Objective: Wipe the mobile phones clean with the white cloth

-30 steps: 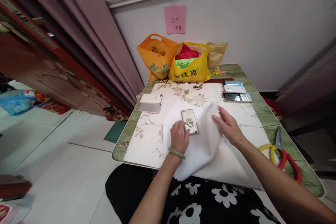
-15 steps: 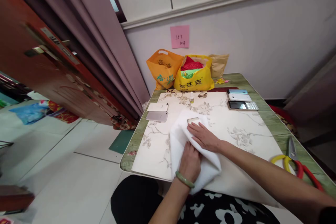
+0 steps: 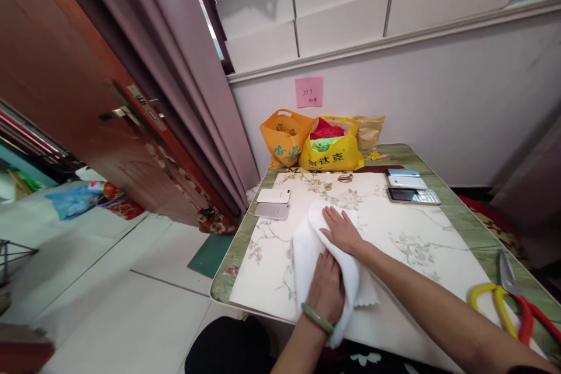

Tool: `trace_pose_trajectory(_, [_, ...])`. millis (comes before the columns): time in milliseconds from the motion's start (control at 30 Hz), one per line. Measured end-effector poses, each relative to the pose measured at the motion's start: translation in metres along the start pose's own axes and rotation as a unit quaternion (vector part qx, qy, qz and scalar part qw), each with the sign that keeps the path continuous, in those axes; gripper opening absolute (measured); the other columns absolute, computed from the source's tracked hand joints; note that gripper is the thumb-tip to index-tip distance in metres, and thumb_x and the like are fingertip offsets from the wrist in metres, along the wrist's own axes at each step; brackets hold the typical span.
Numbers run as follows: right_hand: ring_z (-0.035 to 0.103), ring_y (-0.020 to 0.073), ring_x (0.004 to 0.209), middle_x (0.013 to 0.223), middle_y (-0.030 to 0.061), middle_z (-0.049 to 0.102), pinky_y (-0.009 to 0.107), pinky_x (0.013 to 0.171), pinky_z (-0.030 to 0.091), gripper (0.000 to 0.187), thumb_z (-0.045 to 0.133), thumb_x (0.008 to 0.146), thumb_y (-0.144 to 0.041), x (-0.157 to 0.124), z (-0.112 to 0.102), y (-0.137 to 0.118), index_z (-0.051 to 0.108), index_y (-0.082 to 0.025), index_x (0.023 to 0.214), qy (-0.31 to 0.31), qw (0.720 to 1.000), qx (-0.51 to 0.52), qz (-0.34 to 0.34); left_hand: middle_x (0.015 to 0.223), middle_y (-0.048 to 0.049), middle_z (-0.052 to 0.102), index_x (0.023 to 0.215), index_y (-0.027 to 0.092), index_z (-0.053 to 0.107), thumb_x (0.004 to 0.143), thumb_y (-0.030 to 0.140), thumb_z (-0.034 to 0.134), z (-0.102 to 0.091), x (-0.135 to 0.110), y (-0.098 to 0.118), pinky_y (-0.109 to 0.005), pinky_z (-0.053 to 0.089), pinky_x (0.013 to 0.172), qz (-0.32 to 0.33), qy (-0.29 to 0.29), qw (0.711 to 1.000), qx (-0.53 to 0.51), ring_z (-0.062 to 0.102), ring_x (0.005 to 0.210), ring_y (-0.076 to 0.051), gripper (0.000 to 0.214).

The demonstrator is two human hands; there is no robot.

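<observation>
A white cloth (image 3: pixel 304 263) lies bunched and folded over near the front of the table. My left hand (image 3: pixel 327 287), with a green bangle at the wrist, rests on it with its fingers stretched out flat, partly beside a raised fold. Ahead of it, my right hand (image 3: pixel 344 232) presses on the folded-over upper part, palm down, fingers flat and slightly spread. Whatever lies beneath the cloth is hidden. To the left are a white phone (image 3: pixel 274 195) and a silver-grey phone (image 3: pixel 272 211), side by side.
At the back right lie a blue phone (image 3: pixel 403 173), a white phone (image 3: pixel 407 183) and a keypad phone (image 3: pixel 414 196). Scissors (image 3: pixel 504 298) sit at the right edge. A small bottle (image 3: pixel 328 181), an orange bag (image 3: pixel 287 137) and a yellow bag (image 3: pixel 333 155) stand behind.
The cloth has been folded over the small phone-like object that showed beside my right fingertips; it is now covered. My left fingers have straightened. The camera view has tilted up.
</observation>
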State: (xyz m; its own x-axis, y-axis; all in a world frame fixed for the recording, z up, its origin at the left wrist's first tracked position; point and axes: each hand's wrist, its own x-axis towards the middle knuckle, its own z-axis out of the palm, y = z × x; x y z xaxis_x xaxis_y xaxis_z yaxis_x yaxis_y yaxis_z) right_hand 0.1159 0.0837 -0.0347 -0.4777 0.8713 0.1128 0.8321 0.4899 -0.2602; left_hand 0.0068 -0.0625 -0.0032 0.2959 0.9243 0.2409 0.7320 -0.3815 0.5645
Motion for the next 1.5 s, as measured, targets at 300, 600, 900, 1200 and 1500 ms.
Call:
trace_pose_trajectory(300, [0.015, 0.0216, 0.146, 0.158, -0.0012, 0.022, 0.051, 0.119, 0.011, 0.052, 0.023, 0.102, -0.044, -0.078, -0.022, 0.023, 0.015, -0.035, 0.152, -0.069, 0.965, 0.117, -0.225, 0.154, -0.0079, 0.034, 0.147, 0.021, 0.035, 0.084, 0.017, 0.051, -0.013, -0.006, -0.002, -0.052, 0.022, 0.120, 0.015, -0.035, 0.997, -0.059, 0.025, 0.144, -0.027, 0.065])
trace_pose_trajectory(600, [0.024, 0.0274, 0.143, 0.154, 0.0073, 0.031, 0.055, 0.114, 0.022, 0.057, 0.028, 0.098, -0.048, 0.008, 0.022, 0.003, 0.034, -0.022, 0.148, 0.012, 1.000, 0.010, -0.005, 0.158, -0.0090, 0.023, 0.151, 0.021, 0.025, 0.076, 0.008, 0.052, -0.017, -0.005, 0.000, -0.057, 0.021, 0.119, -0.004, -0.055, 0.996, -0.066, 0.021, 0.145, -0.031, 0.081])
trace_pose_trajectory(900, [0.016, 0.0216, 0.146, 0.157, 0.0008, 0.023, 0.052, 0.118, 0.014, 0.052, 0.023, 0.101, -0.045, -0.065, -0.010, 0.025, 0.017, -0.033, 0.152, -0.040, 0.971, 0.106, -0.211, 0.151, -0.0091, 0.039, 0.143, 0.022, 0.041, 0.075, 0.008, 0.056, -0.013, -0.006, 0.001, -0.056, 0.020, 0.120, -0.009, -0.040, 0.997, -0.073, 0.030, 0.142, -0.029, 0.072])
trace_pose_trajectory(1200, [0.021, 0.0262, 0.145, 0.156, 0.0028, 0.025, 0.054, 0.115, 0.021, 0.055, 0.026, 0.099, -0.052, -0.040, 0.001, 0.003, 0.031, -0.030, 0.149, -0.019, 0.996, 0.053, -0.069, 0.153, -0.0064, 0.036, 0.144, 0.024, 0.040, 0.076, 0.008, 0.055, -0.016, -0.003, 0.000, -0.052, 0.021, 0.120, -0.007, -0.037, 0.996, -0.084, 0.027, 0.143, -0.027, 0.071])
trace_pose_trajectory(1500, [0.026, 0.0284, 0.143, 0.152, 0.0110, 0.033, 0.057, 0.114, 0.019, 0.056, 0.033, 0.098, -0.043, 0.006, 0.004, -0.004, 0.033, -0.018, 0.148, 0.026, 0.999, 0.001, -0.018, 0.152, -0.0055, 0.038, 0.138, 0.027, 0.048, 0.072, 0.003, 0.051, -0.016, 0.000, -0.004, -0.051, 0.028, 0.118, -0.028, -0.015, 0.996, -0.080, 0.036, 0.139, -0.026, 0.070])
